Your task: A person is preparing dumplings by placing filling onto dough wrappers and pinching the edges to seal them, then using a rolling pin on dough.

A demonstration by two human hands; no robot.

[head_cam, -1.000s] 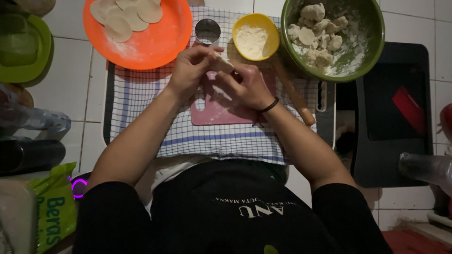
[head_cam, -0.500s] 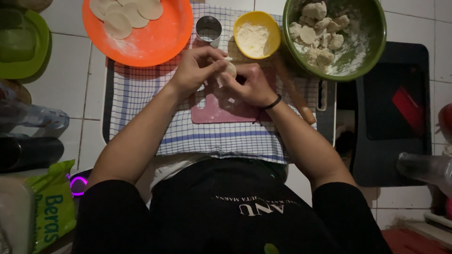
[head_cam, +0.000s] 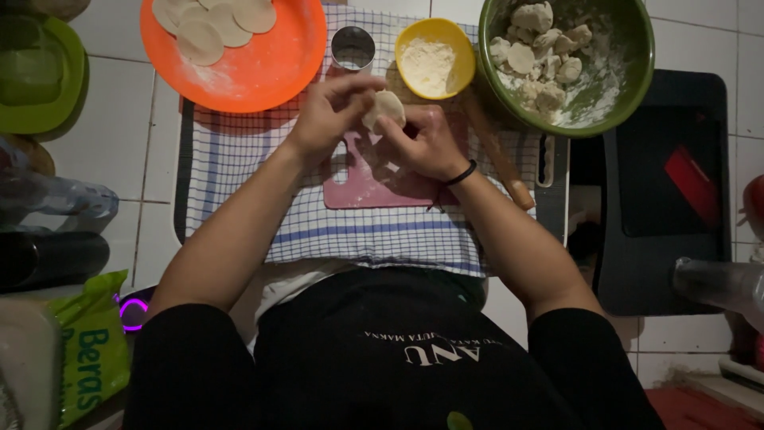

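Both hands hold one small pale dough round [head_cam: 388,106] above a pink cutting board [head_cam: 358,187]. My left hand [head_cam: 330,111] pinches its left edge with thumb and fingers. My right hand [head_cam: 426,143], with a black band at the wrist, grips it from the right and below. An orange plate [head_cam: 263,76] with several flat dough rounds [head_cam: 199,40] lies at the upper left. A green bowl [head_cam: 629,87] of floured dough lumps [head_cam: 541,52] stands at the upper right.
A yellow bowl of flour [head_cam: 430,60] and a round metal cutter [head_cam: 352,48] sit beyond the board. A wooden rolling pin [head_cam: 497,151] lies right of my hands. A checked cloth [head_cam: 239,175] covers the work area. A black tray [head_cam: 668,183] is at right, a green bag [head_cam: 87,350] at lower left.
Both hands have lifted the dough round off the pink board and carried it slightly away from me, turning it between the fingers.
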